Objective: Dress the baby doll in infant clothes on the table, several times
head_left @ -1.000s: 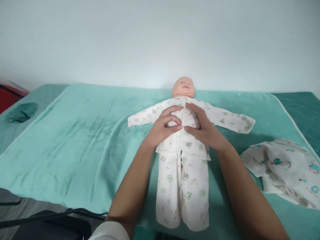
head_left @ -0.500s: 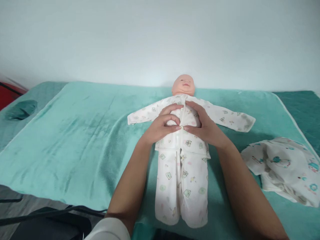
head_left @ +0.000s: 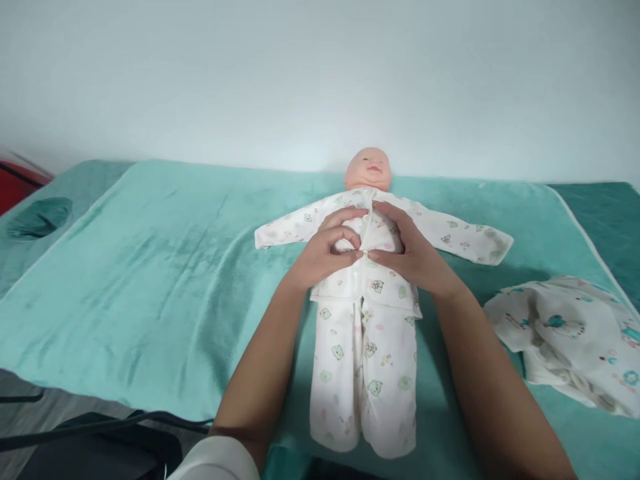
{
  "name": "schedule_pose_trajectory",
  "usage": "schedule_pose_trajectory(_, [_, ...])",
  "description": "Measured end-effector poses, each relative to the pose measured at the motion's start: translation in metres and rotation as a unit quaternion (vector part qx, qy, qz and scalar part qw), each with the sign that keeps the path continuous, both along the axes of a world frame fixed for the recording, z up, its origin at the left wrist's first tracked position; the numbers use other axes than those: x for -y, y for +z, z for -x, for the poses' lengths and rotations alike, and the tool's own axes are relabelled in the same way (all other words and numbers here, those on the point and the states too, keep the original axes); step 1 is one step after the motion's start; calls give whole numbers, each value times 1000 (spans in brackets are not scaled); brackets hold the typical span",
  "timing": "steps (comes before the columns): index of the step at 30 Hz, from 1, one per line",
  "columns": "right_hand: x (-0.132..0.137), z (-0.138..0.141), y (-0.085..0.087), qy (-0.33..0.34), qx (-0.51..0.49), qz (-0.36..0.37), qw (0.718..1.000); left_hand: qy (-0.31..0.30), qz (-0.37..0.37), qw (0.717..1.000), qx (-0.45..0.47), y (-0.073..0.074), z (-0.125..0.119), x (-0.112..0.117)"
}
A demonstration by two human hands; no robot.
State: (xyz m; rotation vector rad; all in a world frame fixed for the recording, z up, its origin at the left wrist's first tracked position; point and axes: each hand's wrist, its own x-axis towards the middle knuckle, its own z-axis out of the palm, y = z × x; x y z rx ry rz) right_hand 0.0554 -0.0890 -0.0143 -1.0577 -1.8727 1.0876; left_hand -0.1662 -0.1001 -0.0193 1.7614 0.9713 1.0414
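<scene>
A baby doll [head_left: 369, 169] lies on its back in a white printed baby shirt [head_left: 383, 288] and matching trousers [head_left: 336, 373]. My left hand [head_left: 333, 247] rests on the shirt front, its index finger and thumb closed near the front edge. Opposite it, my right hand [head_left: 409, 247] grips the other side, thumb low and a finger high on the chest. Both thumb tips almost meet at a small pale fastener [head_left: 365, 254] on the front opening. Some fingertips are hidden by the hands and cloth.
A green plush blanket [head_left: 150, 267] covers the bed beneath the doll. To the right lies a crumpled white printed cloth [head_left: 570, 340]. The wall [head_left: 320, 80] rises behind the bed. At lower left are a dark chair-like object [head_left: 100, 450] and a black bar [head_left: 90, 432].
Almost nothing differs. Both hands keep their places on the shirt front, and the view has shifted very slightly.
</scene>
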Motion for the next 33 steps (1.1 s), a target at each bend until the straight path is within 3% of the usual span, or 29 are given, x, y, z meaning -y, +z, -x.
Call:
schedule_pose_trajectory(24, [3,8,0,-44,19,-48,998,5,-23,1000,11,0,1,-2])
schedule_pose_trajectory(29, [1,7,-5,-43,-26,-44,998,5,-53,998,17,-4,0,-4])
schedule_pose_trajectory(33, [0,12,-7,-75,-66,-41,994,3,-91,995,-32,-5,-2,-5])
